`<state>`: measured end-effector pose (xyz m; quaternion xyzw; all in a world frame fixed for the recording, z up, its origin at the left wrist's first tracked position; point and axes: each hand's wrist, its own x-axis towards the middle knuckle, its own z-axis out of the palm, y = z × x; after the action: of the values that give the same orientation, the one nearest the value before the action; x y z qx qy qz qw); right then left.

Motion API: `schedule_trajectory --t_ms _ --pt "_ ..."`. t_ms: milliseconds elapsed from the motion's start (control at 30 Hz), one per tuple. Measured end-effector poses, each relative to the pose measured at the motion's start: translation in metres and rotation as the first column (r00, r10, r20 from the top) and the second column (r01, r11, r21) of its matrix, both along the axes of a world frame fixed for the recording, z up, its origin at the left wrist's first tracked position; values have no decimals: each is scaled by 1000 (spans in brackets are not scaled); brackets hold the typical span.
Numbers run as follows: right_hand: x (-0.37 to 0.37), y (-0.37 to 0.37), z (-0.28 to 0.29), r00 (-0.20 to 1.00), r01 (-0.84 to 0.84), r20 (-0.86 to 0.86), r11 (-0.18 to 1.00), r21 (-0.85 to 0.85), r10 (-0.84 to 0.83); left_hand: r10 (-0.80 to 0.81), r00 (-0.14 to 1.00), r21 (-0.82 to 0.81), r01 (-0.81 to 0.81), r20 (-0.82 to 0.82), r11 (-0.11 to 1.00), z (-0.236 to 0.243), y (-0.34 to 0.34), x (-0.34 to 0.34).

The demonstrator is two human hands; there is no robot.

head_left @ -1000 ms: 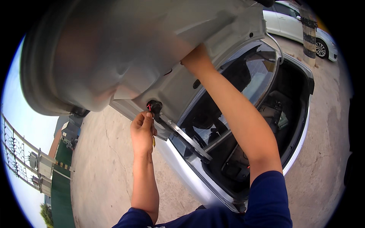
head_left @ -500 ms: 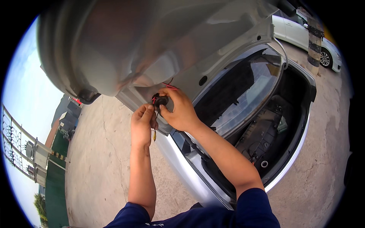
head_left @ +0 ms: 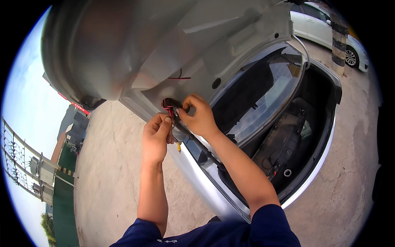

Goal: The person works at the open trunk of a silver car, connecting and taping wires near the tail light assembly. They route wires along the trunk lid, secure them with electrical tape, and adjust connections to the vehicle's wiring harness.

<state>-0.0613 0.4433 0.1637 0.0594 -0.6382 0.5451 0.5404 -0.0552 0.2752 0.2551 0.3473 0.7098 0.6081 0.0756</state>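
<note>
Under the raised silver-grey trunk lid (head_left: 230, 53), both hands work at a bundle of thin red and black wires (head_left: 168, 106). My left hand (head_left: 155, 136) pinches the wires between thumb and forefinger. From below its fingers hangs a yellow plug (head_left: 179, 147) on a thin lead. My right hand (head_left: 200, 117), fingers curled, grips a black rubber grommet (head_left: 177, 104) beside the bundle; its far side is partly hidden by the fingers. Higher up, a loose red and black wire (head_left: 180, 78) sticks out from the lid's inner panel.
Right of the hands are the rear window (head_left: 263, 94) and the open trunk (head_left: 284, 140), with a dark box and a pale ring inside. The silver bumper edge (head_left: 193, 181) runs below. Beyond stand a striped post (head_left: 339, 45) and a white car (head_left: 317, 26). Concrete ground (head_left: 107, 177) lies left.
My right hand has shifted slightly right and down, turning the grommet off its round face. More red wire shows between the hands. The loose wire above is now uncovered.
</note>
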Motion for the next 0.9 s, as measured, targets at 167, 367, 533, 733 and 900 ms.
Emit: schedule_trajectory --t_ms 167,367,533,733,900 --pt "17 -8 14 988 151 7 980 133 -153 2 998 -12 -1 70 1000 -12 -34 4" --pt "22 -36 30 898 368 47 806 464 -437 75 996 12 -75 52 997 -21 -62 -16" --pt "21 -51 30 919 357 15 846 396 -394 205 944 88 -188 -259 978 -7 -52 -21" --pt "34 -76 20 965 252 -39 882 398 -258 222 928 52 -216 -298 975 3 -20 -5" --pt "40 -49 25 972 216 -3 886 411 -236 327 911 118 -306 -251 945 -14 -26 -39"
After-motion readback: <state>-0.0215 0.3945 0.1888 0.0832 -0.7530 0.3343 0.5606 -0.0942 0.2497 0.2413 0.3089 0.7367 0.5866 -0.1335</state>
